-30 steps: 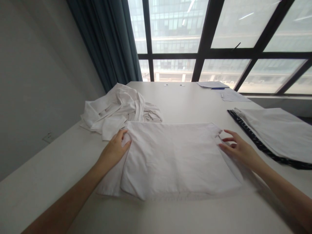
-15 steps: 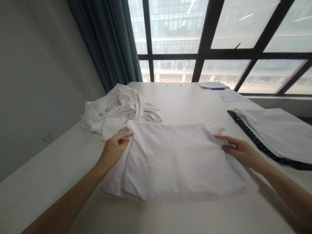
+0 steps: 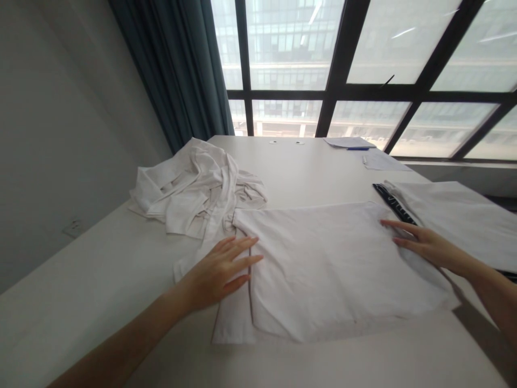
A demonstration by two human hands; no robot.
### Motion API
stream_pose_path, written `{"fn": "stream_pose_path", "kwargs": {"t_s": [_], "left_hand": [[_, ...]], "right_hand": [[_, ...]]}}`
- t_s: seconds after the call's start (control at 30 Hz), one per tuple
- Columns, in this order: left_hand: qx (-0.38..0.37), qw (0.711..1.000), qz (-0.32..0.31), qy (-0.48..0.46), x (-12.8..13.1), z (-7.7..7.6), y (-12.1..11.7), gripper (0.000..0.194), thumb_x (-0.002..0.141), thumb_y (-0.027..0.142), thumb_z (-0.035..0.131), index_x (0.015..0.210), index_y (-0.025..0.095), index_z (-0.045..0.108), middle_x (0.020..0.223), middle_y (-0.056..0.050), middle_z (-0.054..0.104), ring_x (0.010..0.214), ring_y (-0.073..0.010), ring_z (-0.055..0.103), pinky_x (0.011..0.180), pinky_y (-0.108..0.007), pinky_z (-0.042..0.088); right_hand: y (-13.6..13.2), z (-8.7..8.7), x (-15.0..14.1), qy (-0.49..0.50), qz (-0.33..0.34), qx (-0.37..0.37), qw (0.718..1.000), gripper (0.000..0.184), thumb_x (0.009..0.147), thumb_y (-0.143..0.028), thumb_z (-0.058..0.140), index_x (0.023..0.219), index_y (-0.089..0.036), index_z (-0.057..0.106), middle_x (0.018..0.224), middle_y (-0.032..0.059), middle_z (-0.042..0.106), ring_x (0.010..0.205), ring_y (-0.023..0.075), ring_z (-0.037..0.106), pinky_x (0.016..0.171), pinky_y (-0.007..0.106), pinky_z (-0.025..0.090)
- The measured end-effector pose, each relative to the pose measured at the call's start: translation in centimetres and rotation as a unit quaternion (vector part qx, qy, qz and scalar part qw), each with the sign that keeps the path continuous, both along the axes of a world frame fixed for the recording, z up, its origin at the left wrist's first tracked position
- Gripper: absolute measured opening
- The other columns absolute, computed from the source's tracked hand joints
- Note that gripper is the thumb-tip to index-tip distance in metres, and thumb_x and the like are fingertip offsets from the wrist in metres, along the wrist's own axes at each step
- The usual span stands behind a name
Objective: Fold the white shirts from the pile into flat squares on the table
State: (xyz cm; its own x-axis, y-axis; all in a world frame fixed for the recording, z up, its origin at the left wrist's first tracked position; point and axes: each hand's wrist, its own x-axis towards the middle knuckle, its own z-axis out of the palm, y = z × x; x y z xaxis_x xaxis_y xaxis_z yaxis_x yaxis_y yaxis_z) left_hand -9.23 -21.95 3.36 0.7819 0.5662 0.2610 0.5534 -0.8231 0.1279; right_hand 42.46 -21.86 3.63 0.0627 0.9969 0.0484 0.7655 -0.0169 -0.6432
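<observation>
Folded white cloth (image 3: 323, 269) on white table (image 3: 302, 172), between both hands.
At left edge, left hand (image 3: 218, 274) with spread fingers; at right edge, right hand (image 3: 434, 248), pinching or only touching, cannot tell. In the way at far left corner, crumpled white fabric (image 3: 188, 180); close on right, flat white fabric (image 3: 460, 210) over black patterned material (image 3: 393, 203). Farther back, papers (image 3: 347, 142) and blue pen (image 3: 357, 149).

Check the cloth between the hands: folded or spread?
The cloth is folded: a lower layer juts out past its left edge.
</observation>
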Motion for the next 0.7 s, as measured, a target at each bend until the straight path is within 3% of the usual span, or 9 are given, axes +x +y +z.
{"fn": "stream_pose_path", "kwargs": {"t_s": [0.13, 0.27, 0.4, 0.53, 0.6, 0.7], "left_hand": [[-0.023, 0.997, -0.029, 0.071, 0.4, -0.6, 0.3, 0.045, 0.098, 0.032, 0.048, 0.143, 0.027, 0.043, 0.149, -0.007, 0.044, 0.139, -0.0248, 0.037, 0.116, -0.047, 0.023], [-0.017, 0.999, -0.015, 0.036, 1.1, -0.5, 0.3, 0.037, 0.100, 0.030, 0.045, 0.136, 0.025, 0.052, 0.140, -0.007, 0.054, 0.134, -0.0232, 0.045, 0.115, -0.045, 0.024], [-0.068, 0.997, 0.015, -0.014, 2.5, 1.1, 0.5, 0.036, 0.102, 0.035, 0.039, 0.123, 0.018, 0.062, 0.120, -0.009, 0.068, 0.116, -0.0230, 0.058, 0.105, -0.040, 0.037], [-0.182, 0.976, 0.076, -0.096, 3.6, 3.2, 3.1, 0.055, 0.098, 0.056, 0.034, 0.119, 0.016, 0.066, 0.109, -0.013, 0.071, 0.106, -0.0281, 0.063, 0.096, -0.042, 0.044], [-0.302, 0.924, 0.105, -0.208, 3.8, 4.0, 5.2, 0.072, 0.092, 0.070, 0.031, 0.122, 0.014, 0.064, 0.115, -0.016, 0.069, 0.109, -0.0315, 0.063, 0.092, -0.042, 0.047], [-0.495, 0.769, 0.135, -0.381, 3.7, 4.6, 8.0, 0.087, 0.084, 0.080, 0.030, 0.133, 0.012, 0.053, 0.120, -0.019, 0.065, 0.102, -0.0320, 0.067, 0.082, -0.043, 0.054]], "right_hand": [[-0.2, 1.0, 0.2, 0.051, 0.019, 0.007, 0.998, 0.054, 0.082, -0.042, 0.065, 0.131, -0.020, 0.062, 0.139, 0.0151, 0.054, 0.126, 0.0341, 0.052, 0.089, 0.036, 0.052], [-0.3, 3.3, -1.4, 0.161, 0.040, -0.030, 0.986, 0.055, 0.084, -0.041, 0.065, 0.138, -0.032, 0.055, 0.148, 0.0095, 0.046, 0.129, 0.0319, 0.050, 0.088, 0.035, 0.054], [0.2, 7.3, -6.3, 0.198, 0.114, -0.028, 0.973, 0.049, 0.085, -0.037, 0.066, 0.133, -0.035, 0.058, 0.148, 0.0042, 0.047, 0.128, 0.0273, 0.050, 0.096, 0.036, 0.049], [1.1, 9.9, -13.2, 0.234, 0.195, -0.022, 0.952, 0.053, 0.085, -0.038, 0.065, 0.137, -0.033, 0.054, 0.131, 0.0037, 0.061, 0.104, 0.0215, 0.064, 0.084, 0.036, 0.054], [1.5, 9.8, -16.9, 0.240, 0.235, -0.029, 0.941, 0.055, 0.086, -0.039, 0.064, 0.139, -0.031, 0.051, 0.128, 0.0033, 0.063, 0.093, 0.0190, 0.064, 0.080, 0.035, 0.055], [1.8, 7.9, -22.0, 0.231, 0.298, -0.041, 0.925, 0.057, 0.089, -0.034, 0.058, 0.144, -0.025, 0.045, 0.130, 0.0047, 0.060, 0.092, 0.0186, 0.062, 0.086, 0.038, 0.052]]}}
